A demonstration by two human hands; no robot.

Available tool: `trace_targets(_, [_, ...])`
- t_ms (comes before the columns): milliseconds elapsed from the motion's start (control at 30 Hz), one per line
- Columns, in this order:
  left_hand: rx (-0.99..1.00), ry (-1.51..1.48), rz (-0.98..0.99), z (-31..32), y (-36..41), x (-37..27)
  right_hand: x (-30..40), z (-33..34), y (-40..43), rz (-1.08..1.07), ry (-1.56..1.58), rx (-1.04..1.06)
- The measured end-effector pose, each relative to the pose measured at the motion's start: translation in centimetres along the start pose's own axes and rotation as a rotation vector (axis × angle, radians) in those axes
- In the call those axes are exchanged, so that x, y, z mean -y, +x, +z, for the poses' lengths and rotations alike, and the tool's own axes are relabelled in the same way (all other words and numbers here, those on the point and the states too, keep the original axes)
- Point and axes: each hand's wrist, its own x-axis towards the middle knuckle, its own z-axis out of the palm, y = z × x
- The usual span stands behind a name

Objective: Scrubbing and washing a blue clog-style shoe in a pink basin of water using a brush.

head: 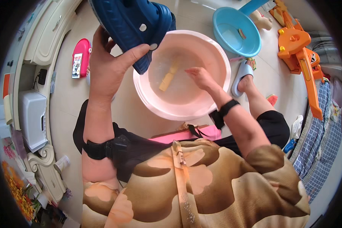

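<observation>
My left hand (108, 64) grips a dark blue foam clog (136, 27) by its edge, thumb on the near side. The clog is held up, tilted, over the far left rim of a pink plastic basin (144, 98). Cloudy water stands in the basin, and in it lies a long yellow object (168, 78), apparently a scrubbing brush. Above the water on the right side is my right hand (199, 77), fingers loosely bent, with nothing visible in it. It is apart from the yellow object.
A blue plastic basin (225, 37) containing a small scrap stands beyond the pink one. Far right is an orange toy slide (312, 85). A pink case (82, 48) with a phone (77, 65) is on the left, near cabinets (42, 37). A melon-like piece (272, 99) lies by my slippered foot.
</observation>
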Motion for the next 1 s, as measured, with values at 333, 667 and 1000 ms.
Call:
trace_targets(333, [0.009,-0.112,-0.056,0.3,0.0,-1.4,7.2,-9.3,1.3,-0.226,0.442,0.113])
trace_targets(667, [0.039,-0.135,-0.121,-1.3,-0.1,-1.6,14.8,-25.9,-13.4,-0.143,0.204,-0.547])
trace_targets(1000, [0.09,0.071,-0.228,0.5,-0.1,0.3,-2.8,-24.9,-42.5,0.929,-0.011,-0.721])
